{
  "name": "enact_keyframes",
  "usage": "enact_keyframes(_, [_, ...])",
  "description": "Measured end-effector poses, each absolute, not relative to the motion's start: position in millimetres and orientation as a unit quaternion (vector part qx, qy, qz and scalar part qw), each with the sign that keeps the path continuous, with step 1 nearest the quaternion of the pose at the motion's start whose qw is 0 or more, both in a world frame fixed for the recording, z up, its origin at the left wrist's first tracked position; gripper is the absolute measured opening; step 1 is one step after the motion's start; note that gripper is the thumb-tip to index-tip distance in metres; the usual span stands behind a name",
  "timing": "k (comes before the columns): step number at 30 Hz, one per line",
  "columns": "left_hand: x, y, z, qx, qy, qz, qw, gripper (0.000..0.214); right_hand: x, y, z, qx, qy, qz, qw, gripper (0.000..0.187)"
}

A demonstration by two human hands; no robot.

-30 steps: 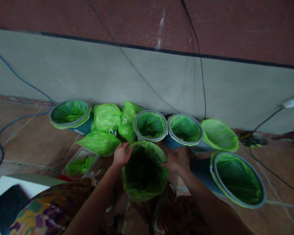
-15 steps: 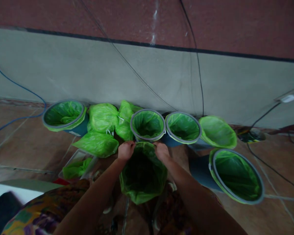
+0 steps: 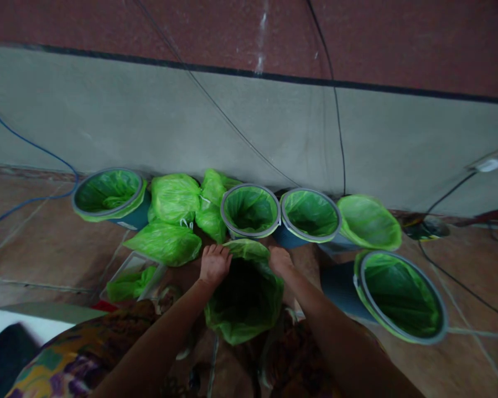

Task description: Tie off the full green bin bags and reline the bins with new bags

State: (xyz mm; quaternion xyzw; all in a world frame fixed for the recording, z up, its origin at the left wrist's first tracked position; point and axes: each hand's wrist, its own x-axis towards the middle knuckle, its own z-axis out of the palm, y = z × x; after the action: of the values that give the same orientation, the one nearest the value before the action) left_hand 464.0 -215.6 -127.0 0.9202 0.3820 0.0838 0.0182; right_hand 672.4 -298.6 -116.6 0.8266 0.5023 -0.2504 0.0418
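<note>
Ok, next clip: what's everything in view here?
open bag: one, green, centre floor
ringed bins: four, dark blue, green liners, grey rings; three by wall, one right
ringless bin: one, green liner, by wall
filled bags: about three, green, between left bins
tray: one, clear, green plastic inside, left
blue cable: one, left
black cables: several, on wall
wall: grey, red-brown above
floor: brown tiles
patterned clothing: multicoloured, bottom left
left hand: gripping open bag's left rim
right hand: gripping its right rim

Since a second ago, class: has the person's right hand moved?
Yes. The right hand slid from the right side of the green bag toward the lined bin by the wall.
</note>
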Motion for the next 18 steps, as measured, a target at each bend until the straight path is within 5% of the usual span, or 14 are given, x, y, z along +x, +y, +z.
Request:
enact_keyframes(7, [488,-207,-113,0.923,0.358,0.107,0.095,0.030,661,-281,-106,0.806,0.541,-0.199,-0.136,0.031])
enact_keyframes(18, [501,-177,-128,0.913,0.370,-0.112,0.129,0.030,663,-273,-124,0.818,0.517,-0.253,0.009,0.029])
